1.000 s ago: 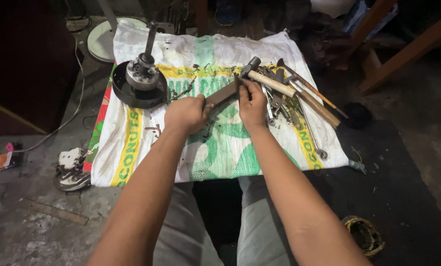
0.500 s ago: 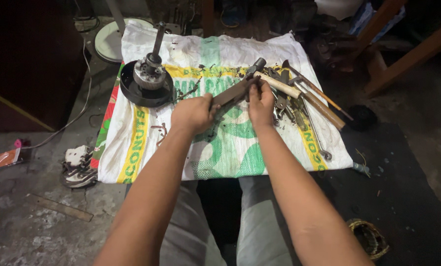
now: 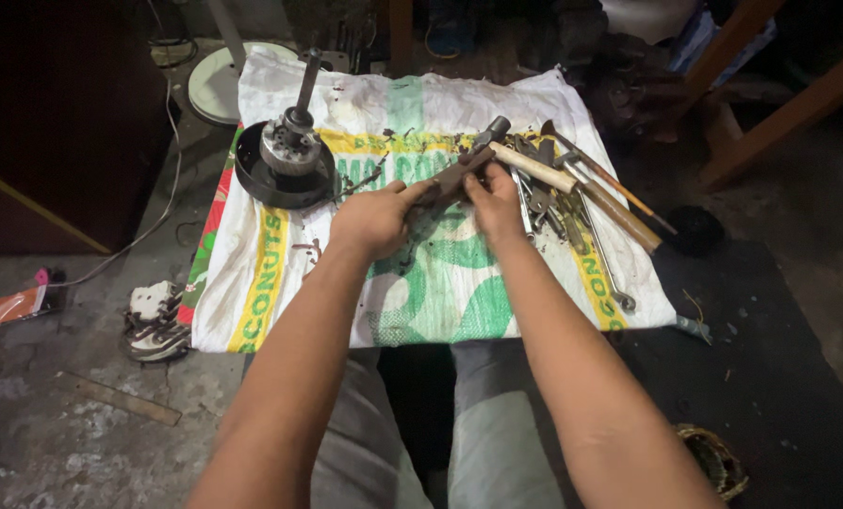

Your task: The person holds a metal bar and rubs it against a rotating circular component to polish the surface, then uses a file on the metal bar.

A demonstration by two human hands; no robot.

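A view from above looks down along two bare forearms reaching out over a white woven sack [image 3: 280, 283] with green and yellow printing, spread flat on a dirty concrete floor. The person's grey-trousered knees show at the bottom of the frame.

Both hands meet near the middle of the sack on one dark metal tool [image 3: 454, 174], a flat, rusty-brown bar that runs diagonally from about 8 o'clock up toward 2 o'clock. The left hand [image 3: 376, 219] is curled closed around the lower end of the bar, knuckles up, with the thumb pressed along it. The right hand [image 3: 497, 203] sits just beside it at 3 o'clock, fingers bent and pinching the bar from the far side. The tool's upper end pokes out beyond both hands toward 1 o'clock, where it lies close to the head of a hammer [image 3: 520, 155] with a pale wooden handle; whether they touch cannot be told.

At 3 o'clock from the right hand lies a heap of spanners and long-handled tools [image 3: 581, 212]. At 10 o'clock from the left hand stands a round black motor housing [image 3: 285, 165] with an upright steel shaft. Off the sack, at 8 o'clock, a small coil of wound wire [image 3: 155, 320] rests on the floor, and a white round base [image 3: 216, 87] sits at 11 o'clock.
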